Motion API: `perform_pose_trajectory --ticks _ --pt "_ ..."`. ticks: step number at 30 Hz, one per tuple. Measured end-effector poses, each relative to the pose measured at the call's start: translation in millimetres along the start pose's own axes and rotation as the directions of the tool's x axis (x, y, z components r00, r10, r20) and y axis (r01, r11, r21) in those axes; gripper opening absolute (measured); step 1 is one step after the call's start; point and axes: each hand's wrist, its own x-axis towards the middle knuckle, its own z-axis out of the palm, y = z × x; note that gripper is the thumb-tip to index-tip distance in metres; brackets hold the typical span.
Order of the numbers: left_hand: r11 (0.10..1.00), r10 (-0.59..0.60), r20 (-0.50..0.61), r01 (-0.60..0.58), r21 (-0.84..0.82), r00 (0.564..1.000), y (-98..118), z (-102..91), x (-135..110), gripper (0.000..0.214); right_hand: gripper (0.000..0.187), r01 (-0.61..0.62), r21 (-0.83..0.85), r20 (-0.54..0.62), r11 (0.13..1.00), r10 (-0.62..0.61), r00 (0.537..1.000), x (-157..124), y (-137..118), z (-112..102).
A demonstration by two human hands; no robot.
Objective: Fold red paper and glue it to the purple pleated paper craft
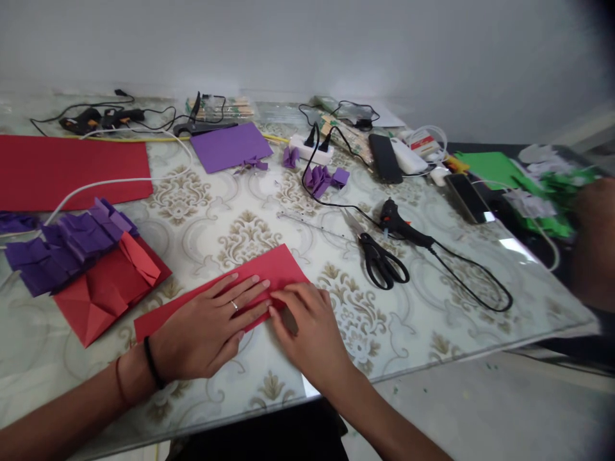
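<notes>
A long strip of red paper (283, 264) lies slantwise on the table before me. My left hand (206, 326) rests flat on it, fingers stretched out, a ring on one of them. At the strip's near right edge, my right hand (310, 326) has its thumb and forefinger pinched on the red paper, close to my left fingertips. To the left lie folded red paper pieces (103, 291) with a row of folded purple paper pieces (72, 240) on top. Black-handled scissors (382, 259) lie right of the strip, and a black glue gun (406, 224) beside them.
Red sheets (72, 169) and a purple sheet (230, 146) lie at the back left. A thin clear ruler (312, 223) lies mid-table. Behind are a power strip (312, 150), cords and phones (384, 159). At far right, a person's blurred hand (596, 218) is near green paper (494, 169).
</notes>
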Motion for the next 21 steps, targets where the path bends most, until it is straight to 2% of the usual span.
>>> perform_pose_trajectory --ticks 4,9,21 --pt "0.999 -0.010 -0.008 0.010 -0.035 1.000 0.1 -0.9 0.4 0.067 0.003 -0.065 0.024 0.028 0.998 0.064 0.998 0.6 6.7 -5.6" --pt "1.000 -0.009 0.033 0.010 -0.029 0.999 0.3 -2.5 0.5 0.073 0.012 -0.155 0.025 0.010 0.988 0.155 0.988 3.6 15.7 -10.6" --pt "1.000 0.005 0.016 -0.004 -0.027 1.000 -2.1 -1.3 -0.1 0.072 0.018 -0.238 -0.069 -0.085 0.969 0.232 0.969 2.6 61.6 -24.3"
